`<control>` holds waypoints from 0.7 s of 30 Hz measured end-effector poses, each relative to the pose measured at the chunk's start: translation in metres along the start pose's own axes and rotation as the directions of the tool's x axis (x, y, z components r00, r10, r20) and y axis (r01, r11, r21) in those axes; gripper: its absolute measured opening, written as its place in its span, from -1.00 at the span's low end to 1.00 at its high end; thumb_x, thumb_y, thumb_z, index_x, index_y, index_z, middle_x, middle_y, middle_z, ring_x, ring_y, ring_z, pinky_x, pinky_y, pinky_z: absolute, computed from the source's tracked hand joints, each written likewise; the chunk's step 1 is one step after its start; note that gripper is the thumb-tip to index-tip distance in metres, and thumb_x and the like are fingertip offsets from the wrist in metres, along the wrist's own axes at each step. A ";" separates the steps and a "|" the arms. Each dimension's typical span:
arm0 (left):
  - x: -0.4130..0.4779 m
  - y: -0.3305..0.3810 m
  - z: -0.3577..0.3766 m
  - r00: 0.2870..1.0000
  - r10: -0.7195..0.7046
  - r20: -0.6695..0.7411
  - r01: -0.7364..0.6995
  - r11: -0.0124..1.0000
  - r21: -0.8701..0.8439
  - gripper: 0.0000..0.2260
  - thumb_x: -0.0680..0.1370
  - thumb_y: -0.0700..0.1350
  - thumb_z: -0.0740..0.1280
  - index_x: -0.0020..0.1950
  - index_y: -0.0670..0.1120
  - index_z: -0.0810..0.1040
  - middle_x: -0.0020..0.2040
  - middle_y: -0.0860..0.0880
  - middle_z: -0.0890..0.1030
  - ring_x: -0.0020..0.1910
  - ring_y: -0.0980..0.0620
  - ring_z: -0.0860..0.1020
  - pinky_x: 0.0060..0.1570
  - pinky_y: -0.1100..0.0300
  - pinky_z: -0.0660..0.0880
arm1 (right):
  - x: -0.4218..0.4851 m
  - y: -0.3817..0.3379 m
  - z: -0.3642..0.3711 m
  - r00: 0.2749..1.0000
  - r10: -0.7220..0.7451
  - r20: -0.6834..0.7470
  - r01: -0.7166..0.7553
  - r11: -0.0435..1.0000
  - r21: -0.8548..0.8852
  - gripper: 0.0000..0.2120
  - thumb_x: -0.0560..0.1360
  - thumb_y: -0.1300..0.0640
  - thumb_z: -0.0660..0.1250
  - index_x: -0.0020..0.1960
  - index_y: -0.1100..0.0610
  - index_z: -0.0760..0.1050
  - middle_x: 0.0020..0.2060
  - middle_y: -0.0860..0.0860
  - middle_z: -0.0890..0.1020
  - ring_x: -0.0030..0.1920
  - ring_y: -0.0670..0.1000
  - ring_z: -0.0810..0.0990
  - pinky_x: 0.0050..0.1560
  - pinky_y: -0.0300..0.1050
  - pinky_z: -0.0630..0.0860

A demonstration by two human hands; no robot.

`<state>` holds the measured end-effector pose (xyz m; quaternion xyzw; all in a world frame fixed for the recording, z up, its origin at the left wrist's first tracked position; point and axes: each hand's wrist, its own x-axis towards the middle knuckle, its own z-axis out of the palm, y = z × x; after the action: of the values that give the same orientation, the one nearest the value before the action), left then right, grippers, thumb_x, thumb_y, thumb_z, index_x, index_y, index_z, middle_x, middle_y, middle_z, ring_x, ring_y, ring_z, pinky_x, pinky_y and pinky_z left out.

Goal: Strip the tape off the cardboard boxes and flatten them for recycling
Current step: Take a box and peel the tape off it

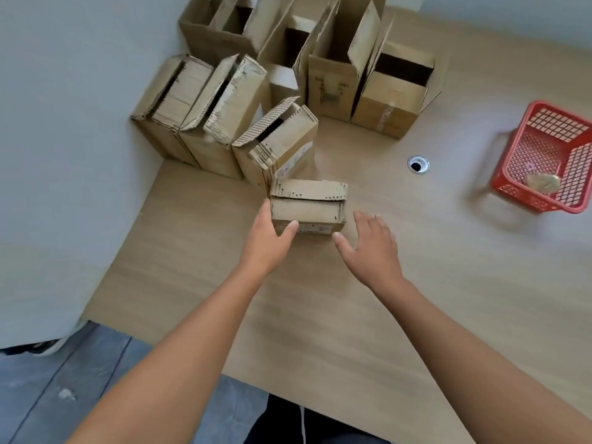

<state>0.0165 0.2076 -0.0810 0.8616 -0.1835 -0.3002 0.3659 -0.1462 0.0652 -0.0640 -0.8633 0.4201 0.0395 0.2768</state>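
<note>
Left hand (267, 241) grips the small brown cardboard box (307, 206), fingers hidden behind; right hand (371, 245) spreads beside it. Rightward, a red plastic basket (510, 184) holds a blurred wad (543, 181).

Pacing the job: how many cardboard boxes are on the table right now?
8: nearest box in front, three leaning boxes at left, four open boxes at the back; others may be hidden.

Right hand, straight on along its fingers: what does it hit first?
Likely the right end of the small brown cardboard box: the thumb of the right hand sits beside its near corner. The fingers aim just past that end, so it could miss; depth unclear.
</note>
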 end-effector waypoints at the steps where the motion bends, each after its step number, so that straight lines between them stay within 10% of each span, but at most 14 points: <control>1: -0.005 0.000 0.003 1.000 -0.006 -0.007 0.006 0.999 -0.034 -0.24 0.56 0.17 0.37 0.65 0.00 0.10 0.59 0.07 0.27 0.55 0.09 0.24 0.51 0.11 0.21 | 0.002 0.003 0.003 1.000 0.000 0.023 0.000 0.999 0.034 -0.31 0.63 -0.25 0.17 0.65 0.03 0.11 0.61 0.00 0.22 0.64 0.10 0.02 0.60 0.21 0.00; 7: -0.044 -0.002 0.023 0.995 -0.082 -0.060 0.070 0.979 -0.192 -0.43 0.54 0.22 0.36 0.47 0.03 0.36 0.29 0.12 0.56 0.25 0.16 0.53 0.21 0.20 0.43 | -0.007 0.015 0.014 0.997 0.022 0.077 -0.050 0.925 0.376 -0.23 0.57 -0.24 0.31 0.64 0.02 0.11 0.57 0.00 0.32 0.56 0.06 0.24 0.53 0.15 0.26; 11: -0.060 -0.001 0.028 0.983 -0.180 -0.036 0.173 0.975 -0.136 -0.33 0.57 0.28 0.32 0.61 0.14 0.17 0.05 0.12 0.64 0.04 0.16 0.60 -0.01 0.18 0.46 | -0.016 0.032 0.008 0.996 0.055 0.065 -0.078 0.891 0.447 -0.24 0.58 -0.24 0.31 0.64 0.02 0.11 0.59 -0.03 0.26 0.59 -0.01 0.20 0.59 0.01 0.16; 21: -0.072 -0.004 0.027 0.988 0.154 -0.023 -0.143 0.958 0.247 -0.41 0.41 0.24 0.53 0.34 0.00 0.53 0.15 0.03 0.36 0.14 0.00 0.48 0.16 0.08 0.50 | -0.040 0.037 0.002 0.995 0.040 0.096 -0.081 0.875 0.476 -0.23 0.59 -0.13 0.37 0.66 -0.08 0.04 0.62 -0.07 0.20 0.60 -0.05 0.18 0.55 -0.11 0.13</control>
<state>-0.0547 0.2344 -0.0711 0.8901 -0.2755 -0.2286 0.2822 -0.1990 0.0761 -0.0699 -0.7518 0.4319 -0.0212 0.4977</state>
